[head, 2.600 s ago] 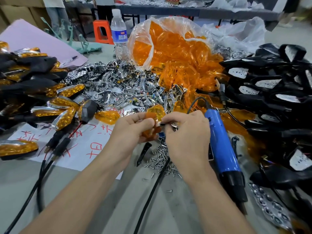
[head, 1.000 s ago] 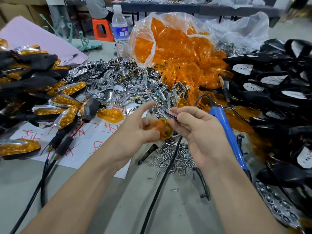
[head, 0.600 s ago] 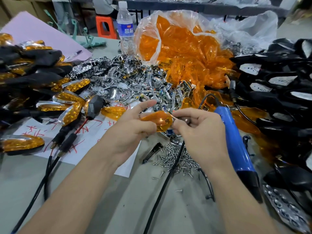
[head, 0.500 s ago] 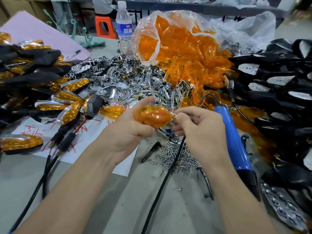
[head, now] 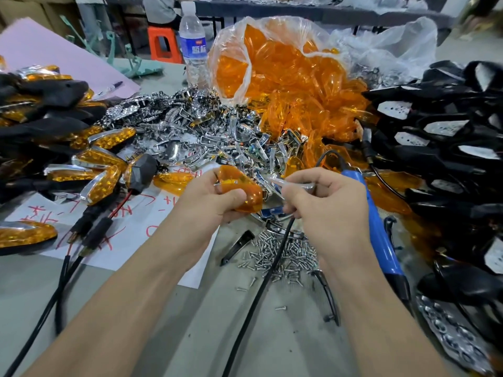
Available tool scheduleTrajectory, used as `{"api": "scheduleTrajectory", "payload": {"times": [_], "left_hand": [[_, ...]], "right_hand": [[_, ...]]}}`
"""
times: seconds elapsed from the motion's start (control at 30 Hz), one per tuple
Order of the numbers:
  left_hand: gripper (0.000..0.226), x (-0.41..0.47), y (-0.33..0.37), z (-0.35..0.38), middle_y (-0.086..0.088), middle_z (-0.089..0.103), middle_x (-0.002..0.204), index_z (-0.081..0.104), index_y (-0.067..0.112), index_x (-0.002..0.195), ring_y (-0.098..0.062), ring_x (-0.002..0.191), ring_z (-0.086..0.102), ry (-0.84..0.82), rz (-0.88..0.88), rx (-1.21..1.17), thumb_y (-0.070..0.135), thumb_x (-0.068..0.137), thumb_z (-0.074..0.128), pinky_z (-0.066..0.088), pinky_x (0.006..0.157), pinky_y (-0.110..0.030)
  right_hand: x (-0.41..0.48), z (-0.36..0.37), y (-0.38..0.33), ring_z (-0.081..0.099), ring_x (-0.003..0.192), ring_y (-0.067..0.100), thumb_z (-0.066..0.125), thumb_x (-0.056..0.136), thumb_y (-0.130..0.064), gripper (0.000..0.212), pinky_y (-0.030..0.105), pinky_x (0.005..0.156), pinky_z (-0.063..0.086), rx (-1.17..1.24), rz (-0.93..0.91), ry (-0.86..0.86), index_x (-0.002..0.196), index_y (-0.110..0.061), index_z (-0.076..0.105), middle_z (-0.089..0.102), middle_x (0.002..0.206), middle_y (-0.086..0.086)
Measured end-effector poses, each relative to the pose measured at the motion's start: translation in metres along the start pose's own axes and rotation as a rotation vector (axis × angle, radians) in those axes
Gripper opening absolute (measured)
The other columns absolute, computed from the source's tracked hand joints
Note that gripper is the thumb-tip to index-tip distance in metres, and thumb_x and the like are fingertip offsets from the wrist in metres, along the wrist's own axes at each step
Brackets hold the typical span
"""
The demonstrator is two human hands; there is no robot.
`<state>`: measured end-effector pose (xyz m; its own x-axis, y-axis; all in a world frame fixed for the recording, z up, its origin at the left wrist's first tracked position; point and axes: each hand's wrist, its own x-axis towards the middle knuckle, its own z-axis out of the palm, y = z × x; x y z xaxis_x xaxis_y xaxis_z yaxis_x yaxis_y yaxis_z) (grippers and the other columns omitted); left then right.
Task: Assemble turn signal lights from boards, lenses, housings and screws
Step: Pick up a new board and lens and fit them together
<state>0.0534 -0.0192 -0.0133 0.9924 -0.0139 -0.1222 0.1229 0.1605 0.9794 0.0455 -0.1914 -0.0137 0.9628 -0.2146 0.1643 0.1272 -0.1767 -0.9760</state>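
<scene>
Left grip [head: 207, 202] clamped around the amber lens [head: 241, 185]; right grip [head: 326, 202] pinches a chrome piece [head: 293, 183] (blurred). Lens looks light, thin, slick, probably brittle: hold by its rim.

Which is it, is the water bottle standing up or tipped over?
Standing up. The water bottle is upright on the table, its white cap on top, behind the shiny parts.
</scene>
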Motion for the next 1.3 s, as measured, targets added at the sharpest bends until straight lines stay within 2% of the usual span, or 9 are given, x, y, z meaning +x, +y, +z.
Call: {"api": "scheduleTrajectory", "payload": {"times": [0.1, 0.17, 0.27, 0.37, 0.5, 0.6, 0.93, 1.13, 1.3], "left_hand": [[0.02, -0.002, -0.002, 0.004, -0.014, 0.076, 0.095, 0.062, -0.002, 0.112, -0.023, 0.085, 0.075, -0.067, 0.043, 0.02, -0.012, 0.098, 0.052, 0.064, 0.082, -0.034], [0.019, -0.005, -0.006, 0.004, -0.013, 0.076, 0.09, 0.063, -0.005, 0.111, -0.024, 0.082, 0.075, -0.077, 0.07, 0.011, -0.013, 0.097, 0.055, 0.064, 0.081, -0.036], [0.018, -0.008, -0.01, 0.006, -0.012, 0.078, 0.085, 0.067, -0.001, 0.102, -0.02, 0.076, 0.075, -0.021, 0.112, 0.016, -0.015, 0.093, 0.059, 0.062, 0.071, -0.029], [0.022, -0.007, -0.009, 0.011, -0.011, 0.078, 0.081, 0.069, 0.007, 0.088, -0.019, 0.071, 0.075, 0.015, 0.152, 0.004, -0.014, 0.091, 0.062, 0.059, 0.067, -0.026], [0.024, -0.008, -0.008, 0.011, -0.012, 0.079, 0.083, 0.077, 0.009, 0.084, -0.02, 0.072, 0.075, 0.022, 0.214, -0.029, -0.01, 0.091, 0.064, 0.06, 0.067, -0.027], [0.032, -0.01, -0.01, 0.012, -0.011, 0.079, 0.082, 0.08, 0.013, 0.079, -0.017, 0.071, 0.075, 0.033, 0.227, -0.049, -0.011, 0.092, 0.063, 0.06, 0.067, -0.026], [0.027, -0.009, -0.016, 0.013, -0.009, 0.081, 0.088, 0.082, 0.015, 0.089, -0.019, 0.08, 0.078, 0.078, 0.292, 0.05, -0.007, 0.092, 0.068, 0.062, 0.072, -0.028], [0.017, -0.012, -0.017, 0.013, -0.004, 0.081, 0.087, 0.082, 0.017, 0.092, -0.034, 0.089, 0.078, 0.096, 0.397, 0.158, 0.008, 0.083, 0.07, 0.063, 0.085, -0.055], [0.016, -0.017, -0.017, 0.013, -0.004, 0.081, 0.084, 0.082, 0.017, 0.09, -0.036, 0.085, 0.077, 0.14, 0.453, 0.168, 0.009, 0.086, 0.07, 0.062, 0.082, -0.058]], "right_hand": [[-0.004, 0.009, -0.009, 0.054, 0.048, 0.013, 0.074, 0.087, 0.0, 0.018, 0.017, 0.045, 0.043, 0.352, 0.177, -0.15, 0.077, -0.014, 0.076, 0.069, 0.065, 0.01], [-0.009, 0.016, -0.009, 0.05, 0.048, 0.013, 0.071, 0.092, -0.004, 0.013, 0.016, 0.042, 0.039, 0.432, 0.301, -0.174, 0.081, -0.01, 0.074, 0.069, 0.067, 0.008], [-0.012, 0.017, -0.007, 0.046, 0.048, 0.011, 0.07, 0.096, -0.014, 0.012, 0.015, 0.04, 0.036, 0.432, 0.423, -0.158, 0.085, -0.009, 0.072, 0.068, 0.066, 0.004], [-0.01, 0.013, -0.008, 0.041, 0.047, 0.012, 0.069, 0.097, -0.016, 0.016, 0.017, 0.04, 0.031, 0.408, 0.428, -0.158, 0.084, -0.007, 0.072, 0.063, 0.065, 0.006], [-0.008, 0.012, -0.006, 0.037, 0.046, 0.012, 0.068, 0.099, -0.018, 0.023, 0.025, 0.047, 0.023, 0.449, 0.465, -0.174, 0.079, -0.008, 0.071, 0.056, 0.061, 0.005], [-0.008, 0.014, -0.004, 0.034, 0.045, 0.01, 0.066, 0.1, -0.019, 0.025, 0.022, 0.046, 0.022, 0.513, 0.521, -0.186, 0.078, -0.007, 0.069, 0.053, 0.059, 0.003], [-0.005, 0.016, 0.002, 0.035, 0.039, 0.009, 0.065, 0.098, -0.017, 0.026, 0.021, 0.043, 0.022, 0.724, 0.624, -0.253, 0.076, -0.003, 0.067, 0.05, 0.059, 0.005], [-0.007, 0.013, 0.003, 0.035, 0.039, 0.01, 0.066, 0.098, -0.018, 0.025, 0.022, 0.043, 0.024, 0.649, 0.58, -0.236, 0.077, -0.005, 0.069, 0.052, 0.058, 0.005], [-0.014, 0.023, 0.002, 0.038, 0.044, 0.009, 0.065, 0.1, -0.016, 0.024, 0.022, 0.045, 0.025, 0.576, 0.498, -0.19, 0.078, -0.008, 0.069, 0.055, 0.058, 0.004]]}}
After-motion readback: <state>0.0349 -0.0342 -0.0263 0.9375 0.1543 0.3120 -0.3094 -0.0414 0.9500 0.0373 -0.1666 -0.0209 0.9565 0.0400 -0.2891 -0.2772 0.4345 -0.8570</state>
